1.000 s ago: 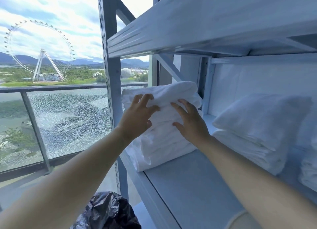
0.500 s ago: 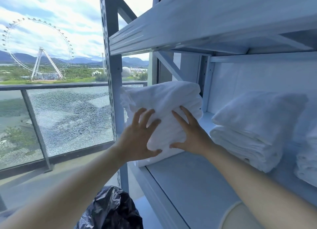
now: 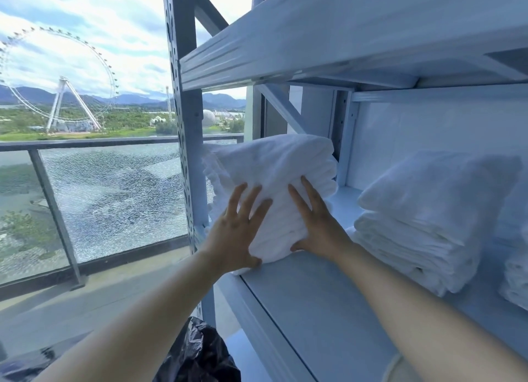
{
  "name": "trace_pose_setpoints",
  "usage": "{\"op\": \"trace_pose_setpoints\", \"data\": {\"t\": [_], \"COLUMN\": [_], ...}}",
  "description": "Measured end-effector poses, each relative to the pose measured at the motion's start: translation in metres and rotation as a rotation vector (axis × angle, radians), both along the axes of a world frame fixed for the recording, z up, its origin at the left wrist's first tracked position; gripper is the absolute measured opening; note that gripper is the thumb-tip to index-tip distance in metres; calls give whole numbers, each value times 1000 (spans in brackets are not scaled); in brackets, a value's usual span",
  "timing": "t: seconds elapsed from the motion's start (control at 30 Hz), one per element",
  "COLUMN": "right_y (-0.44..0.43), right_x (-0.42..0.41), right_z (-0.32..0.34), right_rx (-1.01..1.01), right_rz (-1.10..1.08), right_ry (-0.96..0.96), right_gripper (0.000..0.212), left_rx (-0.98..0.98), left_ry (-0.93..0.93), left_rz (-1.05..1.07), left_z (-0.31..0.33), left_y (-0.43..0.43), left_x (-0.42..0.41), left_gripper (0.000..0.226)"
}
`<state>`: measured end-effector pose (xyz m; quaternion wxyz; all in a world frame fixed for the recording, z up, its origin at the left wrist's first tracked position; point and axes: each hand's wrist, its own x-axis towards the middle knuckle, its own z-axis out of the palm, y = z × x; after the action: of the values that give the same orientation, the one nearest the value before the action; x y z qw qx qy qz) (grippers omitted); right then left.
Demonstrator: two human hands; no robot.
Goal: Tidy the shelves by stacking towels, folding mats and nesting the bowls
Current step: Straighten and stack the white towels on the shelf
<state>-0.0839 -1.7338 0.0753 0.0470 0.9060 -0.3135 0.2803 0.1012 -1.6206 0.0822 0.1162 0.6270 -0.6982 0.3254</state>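
A pile of folded white towels (image 3: 274, 167) sits at the left end of a pale metal shelf (image 3: 314, 310). My left hand (image 3: 237, 230) presses flat against the pile's front left side, fingers spread and straight, thumb low at the bottom edge. My right hand (image 3: 317, 224) lies flat on the front right side, fingers pointing up. A second stack of white towels (image 3: 428, 218) stands to the right, apart from the first. A third white stack (image 3: 517, 278) shows at the right edge, partly cut off.
The shelf unit's perforated upright post (image 3: 185, 124) stands just left of the pile. An upper shelf board (image 3: 343, 33) hangs overhead. A black plastic bag (image 3: 200, 356) lies below. A cracked glass railing (image 3: 114, 198) is to the left.
Both hands slid down from the top of the towel pile to its front face. The pile now looks squarer and more upright on the shelf.
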Motion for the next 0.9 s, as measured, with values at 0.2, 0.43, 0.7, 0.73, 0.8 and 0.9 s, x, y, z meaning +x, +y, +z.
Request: {"op": "trace_pose_setpoints", "data": {"t": [0.2, 0.43, 0.7, 0.73, 0.8, 0.9], "right_y": [-1, 15, 34, 37, 43, 51], "right_x": [3, -32, -112, -122, -143, -169], "right_z": [-1, 1, 27, 29, 32, 31], "right_rx": [12, 35, -115, -129, -153, -127], "right_rz": [-15, -44, -280, -313, -385, -536], "right_ry": [-23, -14, -5, 1, 19, 66], "right_gripper": [120, 104, 79, 78, 78, 83], "left_rx": [60, -57, -86, -57, 8, 81], "left_ry": [-2, 159, 151, 149, 150, 170], "left_rz": [57, 27, -194, -226, -282, -338], "left_z": [-3, 5, 11, 8, 4, -1], "left_y": [-8, -1, -22, -28, -41, -61], "left_x": [2, -13, -85, -97, -121, -154], "left_gripper": [116, 97, 73, 72, 73, 78]}}
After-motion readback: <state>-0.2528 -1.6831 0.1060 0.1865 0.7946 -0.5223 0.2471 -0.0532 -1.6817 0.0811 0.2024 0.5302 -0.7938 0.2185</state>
